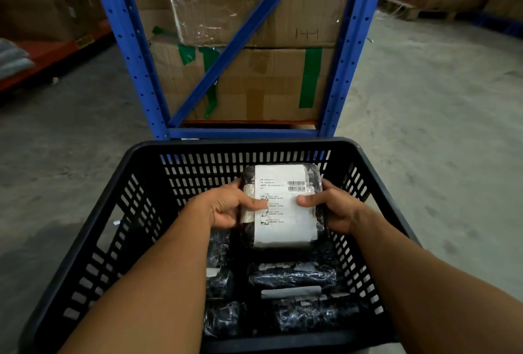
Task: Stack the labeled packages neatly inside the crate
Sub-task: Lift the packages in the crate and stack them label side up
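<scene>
My left hand (226, 206) and right hand (331, 206) grip opposite sides of a black-wrapped package (283, 206), thumbs pressed on its white label (283, 229), holding it above the black slotted crate (141, 212). More wrapped packages (291, 277) lie on the crate bottom. Beyond stands blue racking (351, 56) with cartons (268, 84).

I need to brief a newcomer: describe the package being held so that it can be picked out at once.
Find the black slotted crate on the floor in front of the blue rack. Above its far half, both hands, left and right, grip one black-wrapped package. Unlike the wrapped packages lying in the crate bottom, it is lifted, its big white barcode label facing up.
</scene>
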The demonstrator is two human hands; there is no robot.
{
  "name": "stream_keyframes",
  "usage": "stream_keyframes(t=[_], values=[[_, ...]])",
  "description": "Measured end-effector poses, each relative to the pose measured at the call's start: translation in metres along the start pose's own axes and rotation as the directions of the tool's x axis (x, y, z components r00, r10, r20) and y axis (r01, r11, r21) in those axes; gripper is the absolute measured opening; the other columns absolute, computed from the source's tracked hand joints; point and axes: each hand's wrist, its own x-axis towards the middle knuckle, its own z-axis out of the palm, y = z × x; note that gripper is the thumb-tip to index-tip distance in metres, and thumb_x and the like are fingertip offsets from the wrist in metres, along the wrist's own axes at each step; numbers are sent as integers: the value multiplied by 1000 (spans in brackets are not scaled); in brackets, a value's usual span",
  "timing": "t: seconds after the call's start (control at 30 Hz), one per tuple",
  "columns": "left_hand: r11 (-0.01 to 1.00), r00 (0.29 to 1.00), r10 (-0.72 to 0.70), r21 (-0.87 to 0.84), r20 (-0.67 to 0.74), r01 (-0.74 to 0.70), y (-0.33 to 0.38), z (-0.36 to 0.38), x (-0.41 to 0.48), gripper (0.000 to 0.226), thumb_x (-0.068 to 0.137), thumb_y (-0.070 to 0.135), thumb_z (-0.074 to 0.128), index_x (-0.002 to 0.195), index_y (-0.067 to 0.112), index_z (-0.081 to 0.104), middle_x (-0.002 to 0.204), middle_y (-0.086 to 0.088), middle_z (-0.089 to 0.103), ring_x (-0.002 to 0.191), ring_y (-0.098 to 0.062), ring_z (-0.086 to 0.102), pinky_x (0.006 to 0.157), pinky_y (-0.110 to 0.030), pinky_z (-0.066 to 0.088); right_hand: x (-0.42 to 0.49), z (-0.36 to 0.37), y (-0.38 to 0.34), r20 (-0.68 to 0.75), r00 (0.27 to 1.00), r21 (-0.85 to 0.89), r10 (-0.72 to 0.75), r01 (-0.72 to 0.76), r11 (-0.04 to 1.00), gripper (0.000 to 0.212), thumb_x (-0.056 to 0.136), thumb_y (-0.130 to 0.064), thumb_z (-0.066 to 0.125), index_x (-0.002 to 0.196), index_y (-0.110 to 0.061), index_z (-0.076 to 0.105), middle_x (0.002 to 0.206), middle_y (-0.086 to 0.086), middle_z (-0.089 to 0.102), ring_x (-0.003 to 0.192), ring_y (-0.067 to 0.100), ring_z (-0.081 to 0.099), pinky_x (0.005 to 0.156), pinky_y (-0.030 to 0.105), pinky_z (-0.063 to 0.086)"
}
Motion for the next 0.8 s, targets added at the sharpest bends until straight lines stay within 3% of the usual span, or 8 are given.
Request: stream_keyframes(t=[0.07, 0.27, 0.37, 0.43, 0.53, 0.67, 0.8], values=[[999, 999, 37, 5, -40, -36, -3, 0, 5, 58, 77, -27, 56, 108, 23, 55, 108, -21, 70, 103, -37, 65, 84, -56, 51, 3, 0, 0, -30, 999, -15, -27, 26, 1000, 91, 54, 17, 76, 133, -22, 52, 121, 17, 69, 110, 41, 65, 92, 59, 52], [996, 994, 6, 87, -112, 4, -5, 1, 12, 71, 76, -29, 57, 119, 27, 47, 108, -18, 69, 108, -38, 61, 75, -58, 53, 4, 2, 4, -73, 997, -106, 36, -43, 993, 86, 69, 18, 71, 136, -31, 48, 121, 15, 68, 108, 38, 64, 89, 59, 53], [962, 982, -68, 251, -178, 112, -9, 9, 14, 63, 76, -20, 65, 125, 17, 49, 120, -18, 67, 118, -42, 58, 99, -70, 37, 5, 0, 5, -142, 987, -181, 69, -94, 979, 82, 70, 15, 74, 137, -22, 44, 121, 17, 66, 103, 37, 65, 86, 58, 55], [937, 972, -89, 314, -216, 155, -16, 13, 18, 65, 76, -13, 69, 132, 11, 46, 129, -17, 62, 123, -41, 54, 105, -72, 27, 7, -1, 6, -187, 978, -225, 93, -135, 965, 75, 67, 11, 78, 133, -6, 47, 119, 17, 68, 103, 35, 67, 90, 56, 54], [941, 957, -81, 295, -280, 166, -28, 18, 30, 68, 78, -7, 71, 137, 10, 42, 137, -17, 56, 129, -39, 49, 107, -67, 30, 13, -7, 14, -231, 963, -322, 135, -207, 924, 81, 51, 0, 86, 125, -6, 53, 119, 15, 69, 107, 36, 67, 93, 56, 53], [916, 934, -97, 336, -343, 218, -46, 22, 48, 62, 79, 1, 72, 135, 9, 46, 138, -17, 55, 129, -38, 49, 104, -57, 40, 28, -17, 37, -319, 936, -460, 146, -288, 840, 53, 66, -7, 84, 114, -8, 62, 120, 13, 69, 109, 34, 65, 97, 54, 52], [853, 907, -114, 429, -406, 299, -60, 23, 68, 69, 77, 7, 77, 138, 8, 45, 139, -18, 53, 122, -39, 53, 93, -50, 49, 45, -27, 58, -394, 903, -566, 172, -386, 728, 57, 70, -18, 84, 121, -6, 61, 126, 14, 65, 115, 33, 62, 100, 49, 51]])
